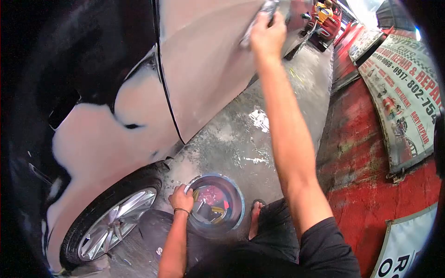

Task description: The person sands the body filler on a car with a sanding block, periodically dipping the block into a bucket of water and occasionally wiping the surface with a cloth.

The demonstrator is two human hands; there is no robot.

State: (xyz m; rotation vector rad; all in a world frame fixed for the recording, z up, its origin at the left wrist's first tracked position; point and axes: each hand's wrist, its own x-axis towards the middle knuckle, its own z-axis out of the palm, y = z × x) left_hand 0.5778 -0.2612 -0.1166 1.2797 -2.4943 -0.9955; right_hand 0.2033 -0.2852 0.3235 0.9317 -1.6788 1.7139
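Note:
High on the car's side, my right hand [269, 34] is closed on a flat, greyish pad [252, 28] that lies against the panel; motion blurs it. Pinkish-beige filler or primer covers much of the black car body [204, 60]. Down by the wheel, my left hand [181, 198] has its fingers curled at the left rim of a round bucket [240, 199]. Something small and whitish [187, 189] shows at its fingertips. Inside the bucket are water and several small pieces, some yellow and one pink.
A car wheel [116, 224] stands left of the bucket. My foot [255, 217] is on the wet concrete floor [222, 134]. Along the right runs a red wall [357, 162] with a printed banner [403, 102]. A person in yellow [324, 13] is near a red vehicle [330, 30] farther back.

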